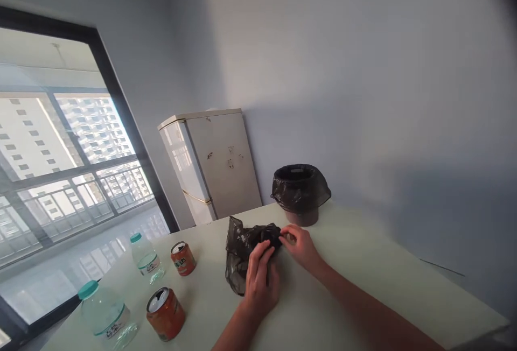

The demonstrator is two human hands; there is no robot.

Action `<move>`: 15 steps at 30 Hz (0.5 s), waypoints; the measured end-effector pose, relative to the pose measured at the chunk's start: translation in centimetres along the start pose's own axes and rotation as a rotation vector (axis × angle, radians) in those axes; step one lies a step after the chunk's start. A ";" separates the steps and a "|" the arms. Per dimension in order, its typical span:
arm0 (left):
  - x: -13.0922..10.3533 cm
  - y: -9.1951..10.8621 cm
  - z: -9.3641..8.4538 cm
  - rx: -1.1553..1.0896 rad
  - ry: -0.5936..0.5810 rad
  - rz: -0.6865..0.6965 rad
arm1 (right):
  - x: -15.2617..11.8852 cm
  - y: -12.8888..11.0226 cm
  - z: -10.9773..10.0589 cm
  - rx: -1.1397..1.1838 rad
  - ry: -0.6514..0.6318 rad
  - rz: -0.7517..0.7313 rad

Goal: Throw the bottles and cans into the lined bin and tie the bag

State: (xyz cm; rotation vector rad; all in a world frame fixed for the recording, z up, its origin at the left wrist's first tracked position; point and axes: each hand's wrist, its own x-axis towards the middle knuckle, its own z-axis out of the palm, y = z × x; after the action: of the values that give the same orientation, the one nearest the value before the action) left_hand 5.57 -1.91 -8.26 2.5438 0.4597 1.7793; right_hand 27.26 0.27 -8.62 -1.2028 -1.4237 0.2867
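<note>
A crumpled black plastic bag (pixel 238 251) lies on the pale table, spread out to the left of my fingers. My left hand (pixel 260 283) rests on its near side with the fingers bent over the plastic; whether they pinch it is hard to make out. My right hand (pixel 298 246) pinches the bag's right end between thumb and forefinger. Just behind stands a small bin (pixel 302 217) with another black bag (pixel 301 192) lining it and folded down over its rim.
To the left on the table (pixel 355 265) stand two orange drink cans, a near one (pixel 166 316) and a farther one (pixel 183 260). Two clear bottles with green caps, one near (pixel 105 313) and one farther (pixel 147 259), are beside them. A white fridge (pixel 226 173) stands beyond the table.
</note>
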 end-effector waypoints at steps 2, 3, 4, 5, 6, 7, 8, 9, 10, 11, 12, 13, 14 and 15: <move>-0.4 1.8 1.0 -0.294 -0.022 -0.129 | -0.5 -1.0 0.8 -0.074 -0.052 -0.156; -0.5 2.2 1.5 -0.441 -0.025 -0.206 | -0.6 -1.2 1.0 -0.090 -0.058 -0.185; -0.7 2.2 2.0 -0.558 -0.028 -0.271 | -0.7 -1.1 1.1 -0.100 -0.050 -0.182; -0.8 1.9 2.5 -0.621 -0.032 -0.320 | -0.6 -0.9 1.0 -0.104 -0.036 -0.158; -0.9 1.4 2.9 -0.618 -0.040 -0.354 | -0.4 -0.6 0.7 -0.099 -0.034 -0.128; -1.1 0.6 3.3 -0.555 -0.054 -0.380 | -0.2 -0.2 0.4 -0.074 -0.054 -0.095; -1.2 -0.2 3.6 -0.450 -0.077 -0.408 | 0.0 0.1 0.0 -0.017 -0.100 -0.061; -1.4 -0.9 3.9 -0.329 -0.103 -0.443 | 0.2 0.4 -0.5 0.073 -0.159 -0.025; -1.6 -1.6 4.2 -0.214 -0.136 -0.481 | 0.3 0.6 -0.8 0.186 -0.222 0.011; -1.7 -2.1 4.4 -0.120 -0.173 -0.506 | 0.4 0.7 -1.2 0.300 -0.278 0.040; -1.8 -2.3 4.5 -0.051 -0.212 -0.507 | 0.4 0.6 -1.4 0.396 -0.323 0.058; -1.7 -2.4 4.6 0.002 -0.246 -0.484 | 0.3 0.5 -1.6 0.461 -0.352 0.064; -1.7 -2.4 4.7 0.047 -0.266 -0.438 | 0.1 0.3 -1.6 0.487 -0.373 0.058; -1.5 -2.3 4.7 0.083 -0.275 -0.381 | -0.2 0.0 -1.5 0.477 -0.396 0.037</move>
State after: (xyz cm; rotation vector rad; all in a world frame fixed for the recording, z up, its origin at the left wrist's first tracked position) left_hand 8.84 0.69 -11.74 2.4818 0.9440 1.2876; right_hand 28.50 -0.58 -8.34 -0.8037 -1.5511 0.8770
